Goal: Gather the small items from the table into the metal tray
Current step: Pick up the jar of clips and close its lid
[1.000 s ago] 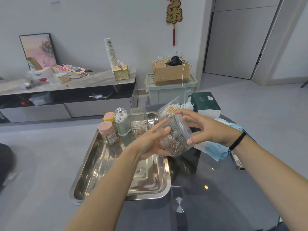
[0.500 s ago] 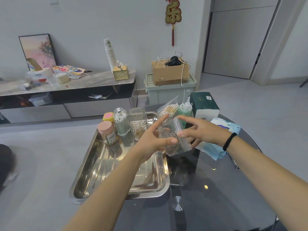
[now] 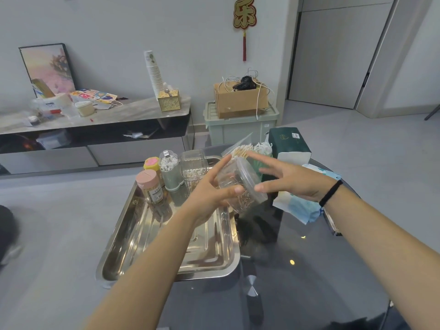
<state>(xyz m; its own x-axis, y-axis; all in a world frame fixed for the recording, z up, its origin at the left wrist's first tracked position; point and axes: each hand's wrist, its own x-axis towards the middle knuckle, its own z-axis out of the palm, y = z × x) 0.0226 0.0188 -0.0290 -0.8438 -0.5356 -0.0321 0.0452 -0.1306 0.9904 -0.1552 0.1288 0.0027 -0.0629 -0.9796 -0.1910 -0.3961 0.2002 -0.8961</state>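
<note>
Jar: we see a clear plastic jar (image 3: 240, 184) held in the air over the right edge of the metal tray (image 3: 142, 246), above the dark glass table (image 3: 309, 270).
Jar contents: thin metallic pieces heaped at its lower end; we cannot tell what kind.
Left hand: our left hand (image 3: 209, 196) grips the jar, the thumb pressed across its near side and the fingers (image 3: 220, 166) reaching up along its far, left side.
Right hand: our right hand (image 3: 292, 179) is spread wide, fingers splayed; its thumb tip lies against the lid's rim, the other fingers stand clear of the jar to the right. It grips nothing.
Long axis: tilted, running from upper left to lower right.
Lid end: the clear lid (image 3: 252, 178) faces right, toward the right palm.
Base end: faces left, into the left palm.
Already in tray: a pink-capped toothpick bottle (image 3: 150, 186), a yellow-capped bottle (image 3: 152, 164), a cotton swab dispenser (image 3: 170, 170) and a clear box of swabs (image 3: 194, 167) stand upright at the far end.
Behind the jar: a bag of cotton swabs (image 3: 240, 151) and a green tissue pack (image 3: 289, 145) on the table.
Under right wrist: a blue face mask pack (image 3: 302, 208).
</note>
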